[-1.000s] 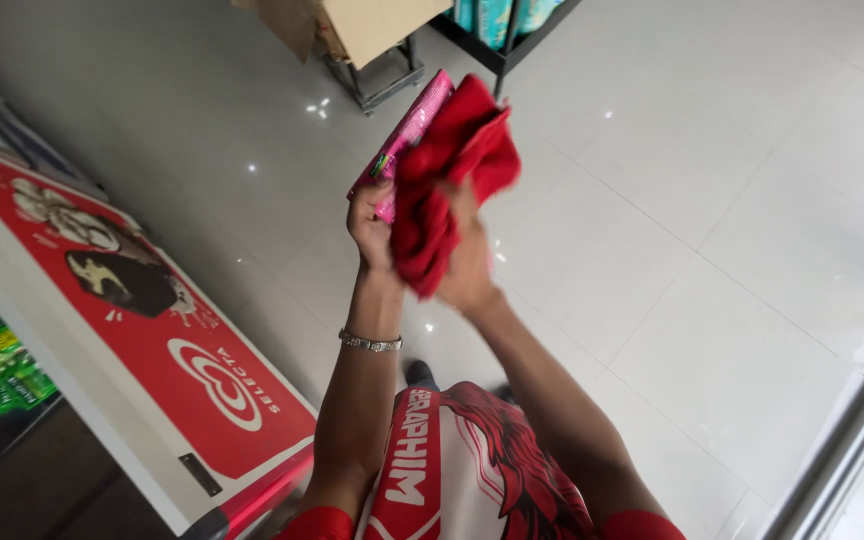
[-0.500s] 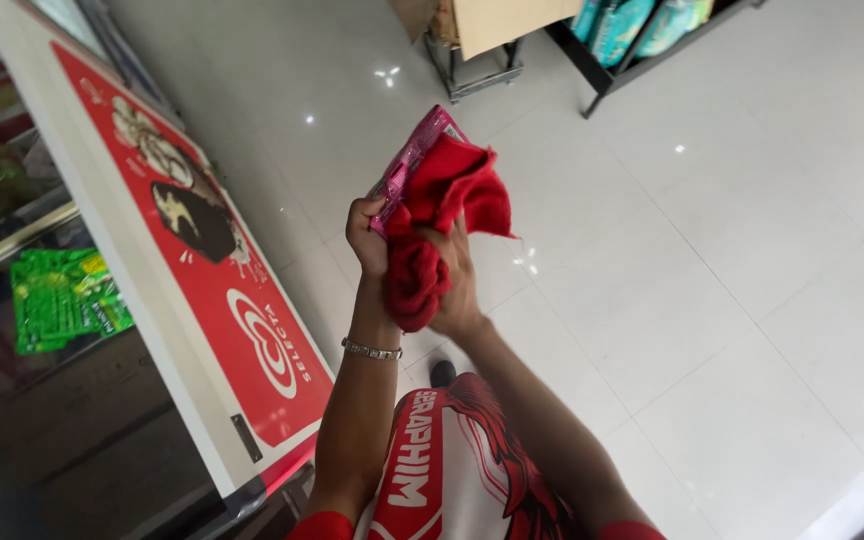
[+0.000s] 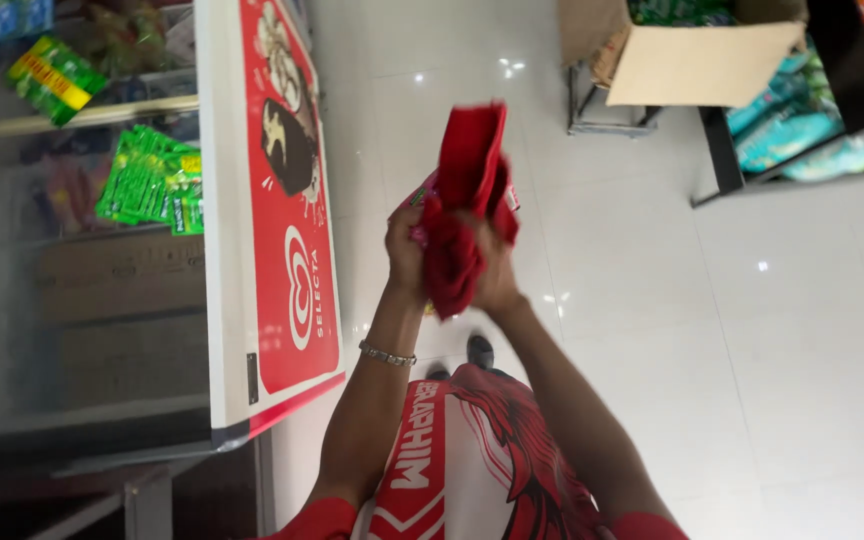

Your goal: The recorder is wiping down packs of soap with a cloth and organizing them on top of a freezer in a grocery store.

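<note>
The fingers of the left hand (image 3: 404, 250) and right hand (image 3: 497, 275) are clamped on a bunched red cloth (image 3: 467, 200), held up in the air in front of the chest above the white tiled floor (image 3: 752, 330). A silver bracelet (image 3: 387, 354) circles the left wrist. To the left stands a freezer chest (image 3: 252, 200) with a red side panel; an open cardboard box (image 3: 692, 55) sits near the floor's far edge.

Soft matt red cloth (image 3: 467, 215) bunched up, folds showing. Glossy white floor tiles (image 3: 782, 330) throwing back the ceiling lights. Metal link bracelet (image 3: 387, 354) glinting. Plain matt cardboard box (image 3: 697, 62). Shiny plastic packets (image 3: 147, 180) behind smooth freezer glass (image 3: 82, 300).
</note>
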